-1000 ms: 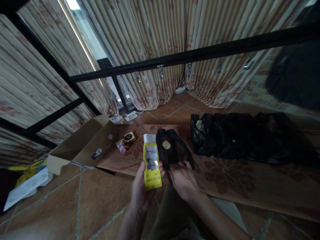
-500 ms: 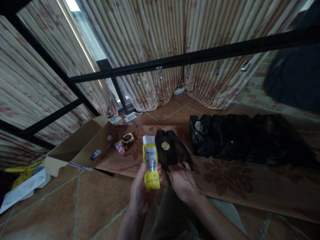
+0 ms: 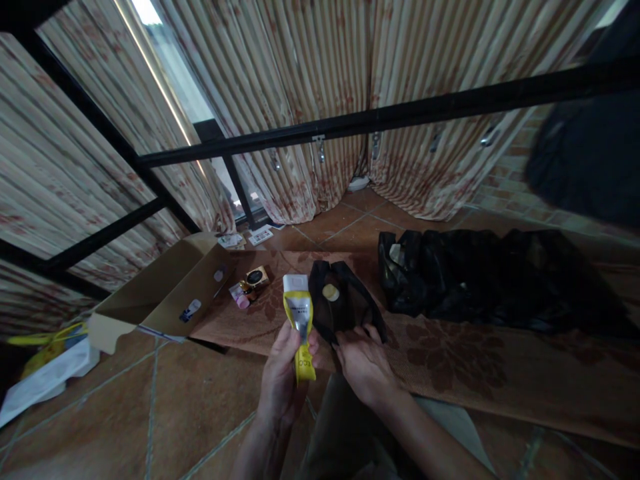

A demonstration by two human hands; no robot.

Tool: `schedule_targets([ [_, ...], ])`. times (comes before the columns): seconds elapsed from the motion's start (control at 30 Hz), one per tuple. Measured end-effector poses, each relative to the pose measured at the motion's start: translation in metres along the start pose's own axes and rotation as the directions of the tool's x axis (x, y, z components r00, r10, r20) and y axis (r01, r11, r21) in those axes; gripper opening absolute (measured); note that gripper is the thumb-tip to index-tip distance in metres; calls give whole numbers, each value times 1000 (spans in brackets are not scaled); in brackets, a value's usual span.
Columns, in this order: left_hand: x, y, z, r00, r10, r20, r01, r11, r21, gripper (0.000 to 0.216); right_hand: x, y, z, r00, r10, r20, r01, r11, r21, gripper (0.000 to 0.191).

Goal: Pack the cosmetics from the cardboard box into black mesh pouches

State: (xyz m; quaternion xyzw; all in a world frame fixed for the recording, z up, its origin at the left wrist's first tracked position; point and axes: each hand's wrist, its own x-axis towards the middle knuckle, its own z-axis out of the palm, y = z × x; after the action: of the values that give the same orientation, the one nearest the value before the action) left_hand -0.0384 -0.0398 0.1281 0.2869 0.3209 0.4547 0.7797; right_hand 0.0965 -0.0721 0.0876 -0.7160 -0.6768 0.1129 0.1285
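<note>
Turned since a second ago, the yellow tube (image 3: 300, 319) now shows its narrow edge instead of its full front label, white cap pointing away from the person. It stands nearly upright over the near edge of the patterned brown mat (image 3: 450, 360), gripped low down by the left hand (image 3: 283, 380), whose fingers wrap round it with the thumb across the front. The right hand (image 3: 365, 363) has stayed where it was, fingers curled at the near rim of the black mesh pouch (image 3: 350, 313); whether they pinch the mesh or only rest on it I cannot tell. The pouch lies open on the mat just beside the tube, with 1 round cream-coloured lid (image 3: 330, 291) inside. The mat lies on a terracotta tiled floor (image 3: 150, 400), with striped floral curtains (image 3: 310, 87) behind and black metal bars (image 3: 400, 110) crossing the view. Counted: 1 tube, 1 pouch, 1 open cardboard box (image 3: 160, 287) at the mat's left end, 1 black-and-gold tin (image 3: 257, 276) and 1 pink-topped jar (image 3: 243, 301) between box and pouch, 2 printed cards (image 3: 263, 235) on the tiles beyond, 1 heap of black bags (image 3: 490, 280) on the right of the mat, and 1 white and yellow plastic bag (image 3: 45, 373) at far left.
</note>
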Motion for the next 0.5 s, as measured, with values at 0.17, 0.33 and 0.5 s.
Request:
schedule_targets([
  [0.17, 2, -3, -2, 998, -1, -64, 7, 995, 97, 29, 0, 0, 2, 1000, 4, 10, -4, 1000, 0, 28],
  [0.33, 5, -5, -1, 990, 59, -128, -31, 976, 215, 32, -1, 0, 0, 1000, 0, 0, 0, 1000, -3, 29],
  [0.5, 4, -3, 0, 981, 32, -190, 21, 963, 268, 39, 0, -1, -1, 999, 14, 30, -14, 1000, -1, 30],
])
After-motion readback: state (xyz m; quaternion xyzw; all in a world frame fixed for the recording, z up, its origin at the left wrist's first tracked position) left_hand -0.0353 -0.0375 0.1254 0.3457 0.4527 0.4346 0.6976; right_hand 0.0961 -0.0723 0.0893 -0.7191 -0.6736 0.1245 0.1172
